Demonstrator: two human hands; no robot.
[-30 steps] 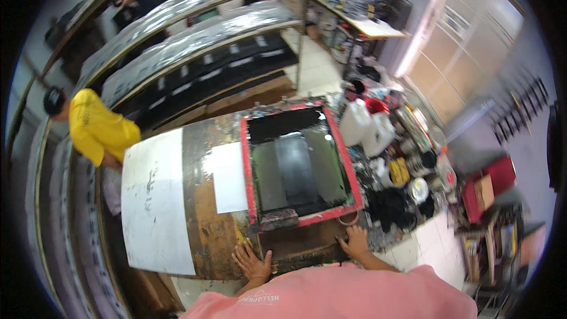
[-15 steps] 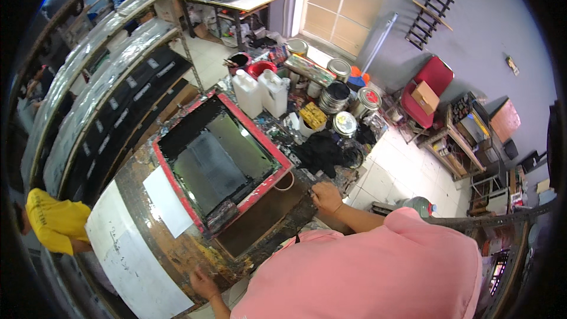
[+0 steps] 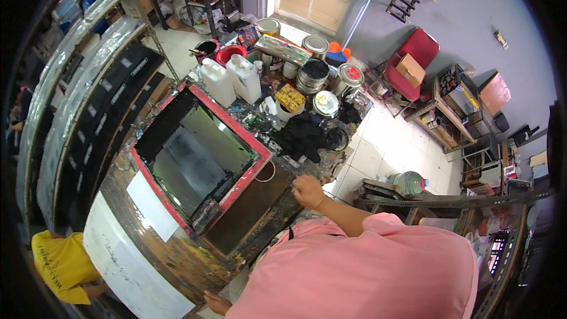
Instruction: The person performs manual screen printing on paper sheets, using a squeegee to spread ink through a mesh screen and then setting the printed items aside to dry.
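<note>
At the far left, racks [image 3: 77, 136] are bearing dark flat pieces and shiny clear-covered ones, and a person in a yellow shirt [image 3: 64, 263] is standing below them. A white sheet [image 3: 121, 254] is covering the left end of the worktable [image 3: 177, 260], and a blank white paper [image 3: 152, 205] is lying to its right. The red-framed screen [image 3: 198, 156] is sitting on the worktable, slanting, its near edge facing the wearer; it is lying ahead of both hands, well apart from the left fingers and nearer the right ones, touching neither. The left hand [image 3: 217, 303] is hanging by the table's near edge, its fingers pointing leftward; I cannot tell whether they are parted or together. White jugs [image 3: 230, 82] are standing beyond the frame's right side. A pale ring [image 3: 267, 171] is showing between the frame's corner and the right hand [image 3: 308, 191], whose fingers are lying curled together at the table edge; whether they are enclosing anything, I cannot tell. Black cloth [image 3: 302, 136] is lying just beyond that hand, and farther right a red chair [image 3: 409, 59] is holding a cardboard box [image 3: 410, 71]
</note>
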